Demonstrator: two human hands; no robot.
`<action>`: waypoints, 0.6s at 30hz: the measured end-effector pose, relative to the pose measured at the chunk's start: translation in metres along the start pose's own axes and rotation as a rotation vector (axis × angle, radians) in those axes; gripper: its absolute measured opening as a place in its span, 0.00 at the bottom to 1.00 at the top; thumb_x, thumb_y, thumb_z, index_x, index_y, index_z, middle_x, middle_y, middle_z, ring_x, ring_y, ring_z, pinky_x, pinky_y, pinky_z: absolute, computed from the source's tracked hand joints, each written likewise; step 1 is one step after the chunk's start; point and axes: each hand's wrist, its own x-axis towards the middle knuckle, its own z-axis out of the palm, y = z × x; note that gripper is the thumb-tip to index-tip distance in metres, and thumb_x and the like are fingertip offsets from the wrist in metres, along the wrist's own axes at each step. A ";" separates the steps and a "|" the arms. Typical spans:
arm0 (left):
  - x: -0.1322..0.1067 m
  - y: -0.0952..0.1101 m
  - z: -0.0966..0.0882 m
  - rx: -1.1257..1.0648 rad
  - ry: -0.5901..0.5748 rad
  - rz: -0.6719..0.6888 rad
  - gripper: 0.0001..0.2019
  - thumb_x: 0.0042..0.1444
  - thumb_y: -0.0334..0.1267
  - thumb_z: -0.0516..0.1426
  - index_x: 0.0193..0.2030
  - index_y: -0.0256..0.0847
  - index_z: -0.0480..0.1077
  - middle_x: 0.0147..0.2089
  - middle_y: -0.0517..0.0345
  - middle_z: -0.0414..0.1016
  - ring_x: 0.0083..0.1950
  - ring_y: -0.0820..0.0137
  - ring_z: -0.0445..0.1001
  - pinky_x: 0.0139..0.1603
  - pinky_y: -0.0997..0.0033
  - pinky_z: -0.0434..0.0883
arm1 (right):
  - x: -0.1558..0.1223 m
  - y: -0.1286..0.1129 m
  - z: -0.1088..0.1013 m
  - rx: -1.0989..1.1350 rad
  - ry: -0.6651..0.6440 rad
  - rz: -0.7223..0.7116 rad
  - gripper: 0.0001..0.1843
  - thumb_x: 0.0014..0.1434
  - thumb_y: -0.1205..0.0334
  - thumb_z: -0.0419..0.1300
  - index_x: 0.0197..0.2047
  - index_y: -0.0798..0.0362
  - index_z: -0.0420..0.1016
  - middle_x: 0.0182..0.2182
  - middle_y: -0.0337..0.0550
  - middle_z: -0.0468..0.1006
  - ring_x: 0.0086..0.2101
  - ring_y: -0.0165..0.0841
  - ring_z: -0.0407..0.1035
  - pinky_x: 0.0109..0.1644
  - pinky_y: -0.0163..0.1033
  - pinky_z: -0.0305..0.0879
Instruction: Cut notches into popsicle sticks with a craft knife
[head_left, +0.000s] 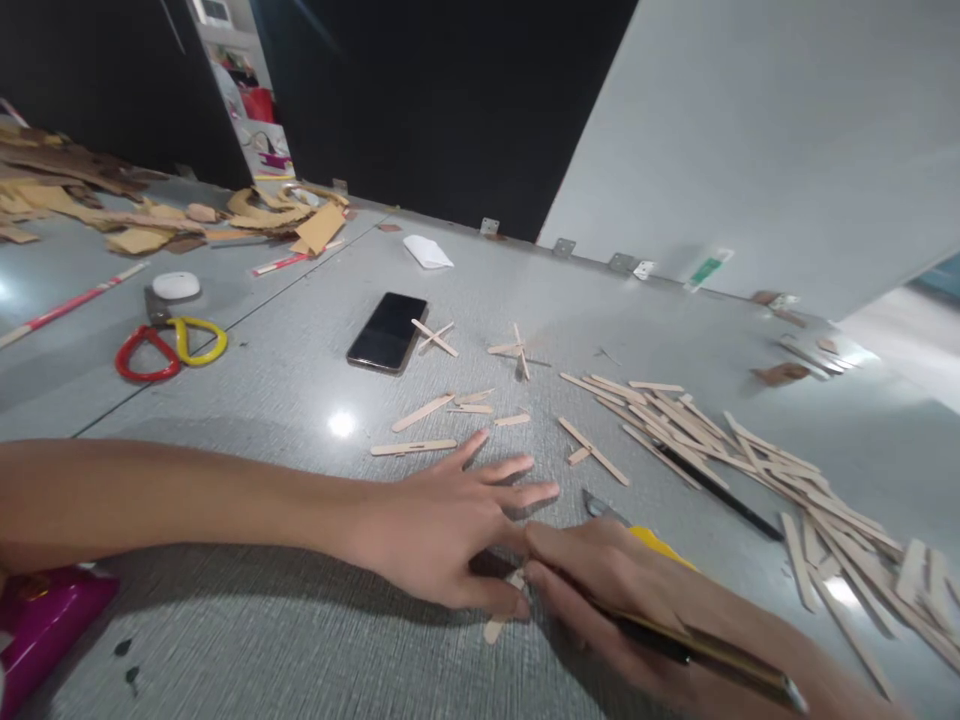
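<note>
My left hand (450, 530) lies palm down on the table, three fingers spread. Its thumb and index finger hold a short wooden craft stick (496, 628), partly covered by both hands. Against that stick, my right hand (611, 590) is closed around a gold and black pen (705, 655), whose tip is hidden by the fingers. A utility knife with a yellow handle (661, 545) lies just beyond the right hand. Past my left fingertips are a whole craft stick (414, 448), several cut pieces (472, 408) and a crossed pair (594, 452).
A heap of craft sticks (720, 440) with a dark pen (720, 490) covers the right side. Further back lie a phone (388, 332), two star-shaped stick crosses, scissors (169, 350), a white case (176, 286) and torn cardboard (150, 215). Something magenta (60, 625) sits at lower left.
</note>
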 end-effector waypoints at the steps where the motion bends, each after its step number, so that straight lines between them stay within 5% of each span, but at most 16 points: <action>1: 0.000 0.000 0.000 0.005 -0.008 -0.005 0.21 0.72 0.55 0.61 0.63 0.48 0.79 0.83 0.43 0.53 0.84 0.35 0.46 0.77 0.15 0.36 | -0.002 0.003 -0.002 0.022 -0.029 0.014 0.14 0.79 0.58 0.50 0.44 0.44 0.76 0.33 0.38 0.83 0.32 0.35 0.78 0.38 0.40 0.73; 6: -0.002 -0.006 0.006 0.026 0.028 0.030 0.26 0.72 0.57 0.60 0.72 0.53 0.71 0.84 0.44 0.51 0.85 0.39 0.45 0.78 0.17 0.36 | -0.012 0.018 -0.002 0.179 -0.075 0.273 0.24 0.81 0.49 0.49 0.33 0.45 0.70 0.28 0.38 0.79 0.33 0.36 0.75 0.44 0.43 0.73; 10: -0.003 -0.009 0.010 -0.067 0.089 0.009 0.36 0.68 0.60 0.63 0.78 0.53 0.64 0.83 0.46 0.54 0.84 0.38 0.48 0.79 0.20 0.34 | -0.012 0.016 0.015 0.469 0.002 0.376 0.25 0.80 0.42 0.50 0.35 0.46 0.68 0.24 0.35 0.76 0.25 0.30 0.70 0.30 0.36 0.67; 18: -0.004 -0.008 0.010 -0.034 0.073 -0.032 0.33 0.68 0.62 0.63 0.74 0.51 0.71 0.83 0.47 0.56 0.84 0.41 0.49 0.81 0.24 0.33 | -0.015 0.010 0.040 0.606 0.073 0.561 0.28 0.78 0.36 0.53 0.36 0.48 0.76 0.21 0.36 0.79 0.21 0.28 0.70 0.26 0.33 0.63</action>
